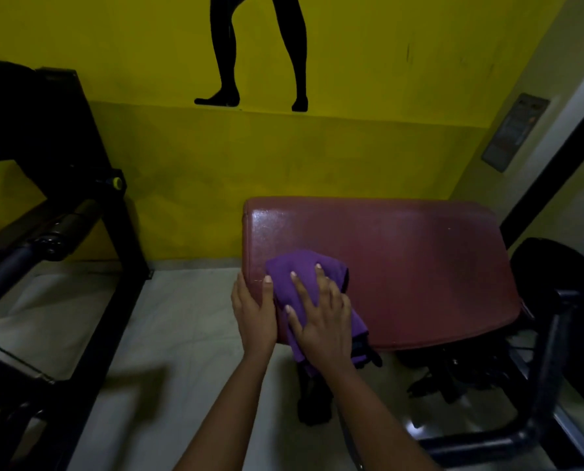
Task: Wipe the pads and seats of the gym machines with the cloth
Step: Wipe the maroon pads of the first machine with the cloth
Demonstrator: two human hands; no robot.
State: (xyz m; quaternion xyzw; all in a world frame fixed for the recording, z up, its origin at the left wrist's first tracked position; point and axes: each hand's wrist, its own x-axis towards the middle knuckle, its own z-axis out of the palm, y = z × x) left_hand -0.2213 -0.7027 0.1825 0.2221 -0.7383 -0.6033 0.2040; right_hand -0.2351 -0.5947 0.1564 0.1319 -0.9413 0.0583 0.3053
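Yellow wall (386, 147) with a black leg silhouette (227, 52) fills the upper frame. Lower centre, I see my right hand (321, 317), fingers spread, pressing the purple cloth (284, 270) flat on the maroon pad (403, 266) near its left end. My left hand (255, 311) clasps that pad's left edge, thumb on top. A black machine frame (129, 229) stands at left.

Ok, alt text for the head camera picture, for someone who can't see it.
A right hand presses a purple cloth flat on the left end of a maroon pad, while the left hand holds the pad's left edge. Behind stands a yellow wall with a black silhouette of legs.
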